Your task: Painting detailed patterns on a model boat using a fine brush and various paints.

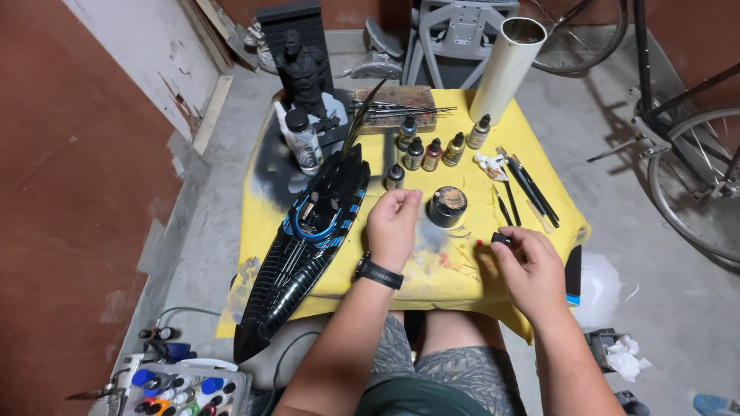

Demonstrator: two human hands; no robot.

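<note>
On the yellow-covered table (532, 135), the largest container is a white tube (506, 68) standing tilted at the far edge, its open top showing no visible contents. Next in size, a clear bottle (302, 142) with a black cap stands at the far left beside a dark figure statue (303, 69); what it holds cannot be told. A round dark jar (447, 206) sits near the table's centre, between the two hands, its top mottled brown. A cluster of small dropper bottles (432, 150) with dark caps stands behind it, contents dark or amber. A long black and blue model boat (308, 246) lies along the table's left side. Brushes (524, 189) lie to the right. The left hand (393, 227) hovers just left of the jar, fingertips pinched together; whether they hold anything cannot be told. The right hand (532, 266) holds a small black cap (502, 239) clamped between thumb and fingers, near the front right edge. A tray of colourful paint bottles (185, 389) rests on the floor at lower left. The floor is grey concrete; a bicycle (694, 169) stands at right.
</note>
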